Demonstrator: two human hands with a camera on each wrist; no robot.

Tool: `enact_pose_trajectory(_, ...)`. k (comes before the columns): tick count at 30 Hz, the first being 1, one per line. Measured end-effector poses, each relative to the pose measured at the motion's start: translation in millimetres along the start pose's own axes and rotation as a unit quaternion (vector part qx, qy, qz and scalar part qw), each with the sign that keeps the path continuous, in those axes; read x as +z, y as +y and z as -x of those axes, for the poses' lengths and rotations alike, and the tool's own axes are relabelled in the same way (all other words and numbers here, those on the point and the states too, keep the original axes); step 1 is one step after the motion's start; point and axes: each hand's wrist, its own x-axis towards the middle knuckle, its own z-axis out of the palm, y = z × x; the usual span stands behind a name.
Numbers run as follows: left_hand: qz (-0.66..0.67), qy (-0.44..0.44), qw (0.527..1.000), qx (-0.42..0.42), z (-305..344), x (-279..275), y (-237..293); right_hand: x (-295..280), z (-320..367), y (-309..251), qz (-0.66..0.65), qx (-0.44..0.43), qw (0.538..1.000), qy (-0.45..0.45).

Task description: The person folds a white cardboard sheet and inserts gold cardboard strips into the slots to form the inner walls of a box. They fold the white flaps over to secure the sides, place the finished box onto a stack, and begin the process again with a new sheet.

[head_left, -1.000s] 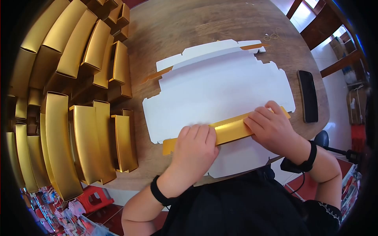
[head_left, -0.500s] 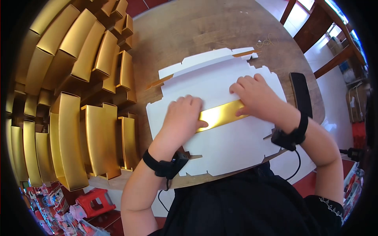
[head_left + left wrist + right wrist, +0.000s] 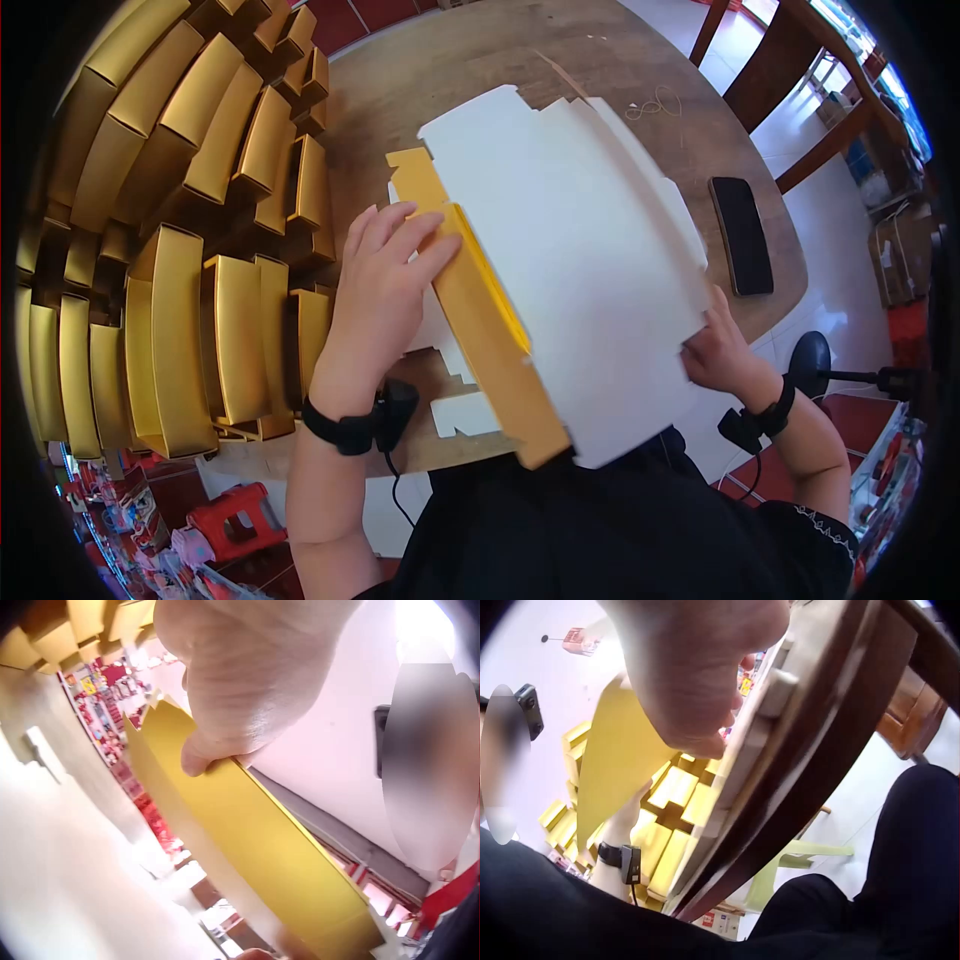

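Note:
A white card sheet with a gold underside is lifted and turned at a slant above the table's front part. Along its left edge runs a folded gold flap. The left hand grips that flap near its upper end, and in the left wrist view its thumb presses the gold face. The right hand holds the sheet's lower right edge, its fingertips partly hidden behind the card. Under the lifted sheet, another white cut piece lies on the table.
Rows of gold boxes stand along the left. A black phone lies on the table at the right, with a thin looped cord behind it. A wooden chair is at the upper right, a red stool at the lower left.
The sheet has been raised from lying flat and turned, so its gold flap has gone from the front to the left. The right hand has moved down to its right edge; the left hand has moved left.

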Motion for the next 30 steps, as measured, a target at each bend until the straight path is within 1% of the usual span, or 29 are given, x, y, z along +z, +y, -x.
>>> enact_pose_trajectory(1, 0.001, -0.004, 1.0, -0.002, 8, 5, 2, -7, -4, 3, 0.015, -0.006, 0.999, -0.028)
enact_pose_trajectory(2, 0.004, -0.04, 0.998, -0.045, 17, 8, 6, -14, -2, 11, -0.053, -0.062, 0.996, -0.036)
enact_pose_trajectory(3, 0.006, -0.074, 0.993, -0.088, 25, 8, 11, -16, -3, 12, -0.055, -0.06, 0.996, -0.037)
enact_pose_trajectory(4, 0.05, -0.115, 0.987, -0.104, 36, 3, 14, -18, -3, 11, -0.096, -0.001, 0.995, 0.004)
enact_pose_trajectory(5, 0.051, -0.118, 0.986, -0.103, 46, -2, 20, -21, -4, 10, -0.137, 0.059, 0.988, 0.046)
enact_pose_trajectory(6, 0.113, -0.132, 0.979, -0.107, 58, -9, 26, -27, -11, 9, -0.102, 0.046, 0.994, 0.012)
enact_pose_trajectory(7, 0.173, -0.146, 0.968, -0.11, 65, -14, 28, -30, -20, 4, -0.105, 0.047, 0.993, 0.013)
enact_pose_trajectory(8, 0.203, -0.169, 0.958, -0.109, 72, -11, 23, -31, -33, -2, -0.049, -0.001, 0.999, -0.023)
enact_pose_trajectory(9, 0.199, -0.171, 0.959, -0.112, 75, -9, 21, -31, -46, -8, 0.006, -0.052, 0.997, -0.057)
enact_pose_trajectory(10, 0.204, -0.173, 0.958, -0.106, 76, -7, 20, -31, -57, -14, 0.002, -0.057, 0.997, -0.056)
enact_pose_trajectory(12, 0.223, -0.17, 0.954, -0.108, 75, -8, 20, -28, -75, -25, 0.056, -0.128, 0.984, -0.108)
enact_pose_trajectory(15, 0.242, -0.166, 0.951, -0.096, 72, 1, 15, -24, -91, -28, 0.026, -0.133, 0.986, -0.102)
enact_pose_trajectory(16, 0.238, -0.147, 0.957, -0.076, 68, 5, 12, -20, -93, -24, 0.026, -0.134, 0.985, -0.101)
enact_pose_trajectory(17, 0.238, -0.146, 0.957, -0.077, 66, 12, 10, -14, -93, -17, 0.019, -0.146, 0.984, -0.096)
enact_pose_trajectory(19, 0.348, -0.135, 0.921, -0.115, 62, 25, 10, -7, -97, -12, 0.014, -0.158, 0.983, -0.093)
enact_pose_trajectory(20, 0.373, -0.05, 0.916, -0.138, 55, 28, 22, -5, -101, -14, -0.027, -0.138, 0.987, -0.08)
enact_pose_trajectory(21, 0.374, -0.048, 0.916, -0.138, 47, 25, 27, -4, -105, -16, -0.067, -0.116, 0.989, -0.067)
enact_pose_trajectory(22, 0.357, -0.103, 0.918, -0.139, 39, 19, 30, -5, -111, -19, -0.066, -0.116, 0.989, -0.069)
enact_pose_trajectory(23, 0.339, -0.159, 0.917, -0.139, 30, 15, 35, -10, -119, -24, -0.067, -0.128, 0.988, -0.051)
enact_pose_trajectory(24, 0.301, -0.155, 0.936, -0.1, 21, 11, 44, -14, -125, -30, -0.069, -0.14, 0.987, -0.033)
enact_pose_trajectory(25, 0.303, -0.155, 0.935, -0.099, 15, 11, 50, -18, -129, -37, -0.068, -0.138, 0.987, -0.034)
enact_pose_trajectory(27, 0.242, -0.181, 0.951, -0.057, 6, 12, 58, -25, -136, -47, -0.044, -0.135, 0.986, -0.087)
enact_pose_trajectory(28, 0.26, -0.169, 0.949, -0.06, 5, 13, 60, -26, -137, -49, -0.042, -0.134, 0.986, -0.086)
enact_pose_trajectory(30, 0.271, -0.163, 0.947, -0.053, 5, 15, 60, -26, -139, -51, -0.001, -0.123, 0.981, -0.152)
